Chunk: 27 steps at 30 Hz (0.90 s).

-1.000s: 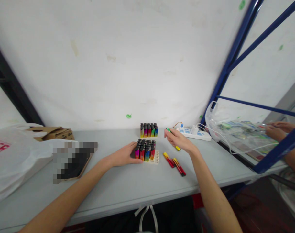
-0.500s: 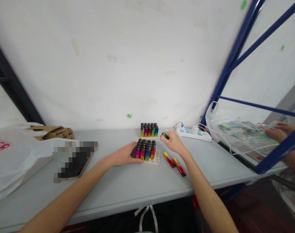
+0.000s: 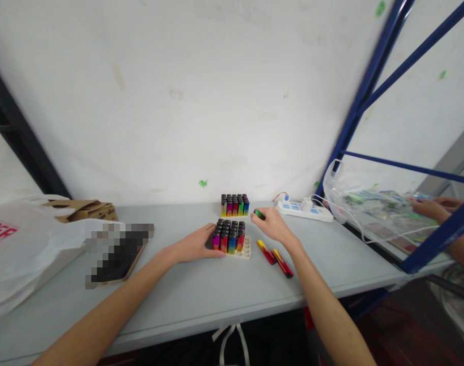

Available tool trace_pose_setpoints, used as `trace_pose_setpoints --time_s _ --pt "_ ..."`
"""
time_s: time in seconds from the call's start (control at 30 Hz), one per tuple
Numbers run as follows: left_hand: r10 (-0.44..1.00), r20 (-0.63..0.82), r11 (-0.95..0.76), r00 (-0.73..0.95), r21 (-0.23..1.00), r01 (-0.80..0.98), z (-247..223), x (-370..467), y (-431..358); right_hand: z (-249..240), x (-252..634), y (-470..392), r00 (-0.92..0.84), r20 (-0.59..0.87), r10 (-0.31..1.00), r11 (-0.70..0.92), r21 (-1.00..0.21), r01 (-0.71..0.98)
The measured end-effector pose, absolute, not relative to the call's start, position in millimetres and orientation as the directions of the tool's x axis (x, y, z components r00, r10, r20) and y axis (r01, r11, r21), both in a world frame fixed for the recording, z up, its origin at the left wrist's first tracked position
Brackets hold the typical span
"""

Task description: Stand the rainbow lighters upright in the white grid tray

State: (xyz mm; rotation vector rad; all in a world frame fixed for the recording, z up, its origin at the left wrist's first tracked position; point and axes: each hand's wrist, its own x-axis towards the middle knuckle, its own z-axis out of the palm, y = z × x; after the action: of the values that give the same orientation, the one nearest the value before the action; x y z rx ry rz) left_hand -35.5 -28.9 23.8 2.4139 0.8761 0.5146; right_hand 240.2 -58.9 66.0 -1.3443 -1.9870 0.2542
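Around the left side of a pale lighter tray (image 3: 246, 249), my left hand (image 3: 197, 243) is closed, thumb in front and fingers behind. Several multicoloured lighters (image 3: 228, 238) with black tops stand upright in that tray, and bare slots show along its right side. My right hand (image 3: 272, 222) pinches a green lighter (image 3: 259, 214) just above the table, to the right of the trays. Two red-and-yellow lighters (image 3: 280, 260) lie on the table below my right hand. Behind, a second full set of lighters (image 3: 235, 205) stands upright near the wall.
A white power strip (image 3: 304, 210) with plugs and cables lies back right. To the left are a phone-like dark object (image 3: 121, 254), cardboard (image 3: 87, 210) and a white plastic bag (image 3: 26, 244). Beyond the blue rack post (image 3: 354, 122), another person's hands (image 3: 430, 207) handle small packets.
My hands have barely moved; the right still holds the green lighter. At the far right, the other person's hands have shifted slightly left.
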Motion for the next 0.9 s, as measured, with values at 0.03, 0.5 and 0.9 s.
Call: trace_pose_setpoints --time_s 0.03,0.5,0.9 --pt "0.673 0.171 -0.658 0.719 0.582 0.478 23.8 -35.5 -28.9 66.1 240.5 -58.8 -0.208 0.45 0.869 0.443 -0.519 0.731" --pt "0.669 0.174 -0.67 0.722 0.563 0.484 22.5 -36.0 -27.6 82.2 253.7 -72.5 -0.428 0.288 0.857 0.515 -0.529 0.675" --pt "0.671 0.191 -0.673 0.716 0.563 0.481 21.6 -36.1 -26.8 92.2 248.6 -90.3 -0.577 0.153 0.802 0.555 -0.55 0.625"
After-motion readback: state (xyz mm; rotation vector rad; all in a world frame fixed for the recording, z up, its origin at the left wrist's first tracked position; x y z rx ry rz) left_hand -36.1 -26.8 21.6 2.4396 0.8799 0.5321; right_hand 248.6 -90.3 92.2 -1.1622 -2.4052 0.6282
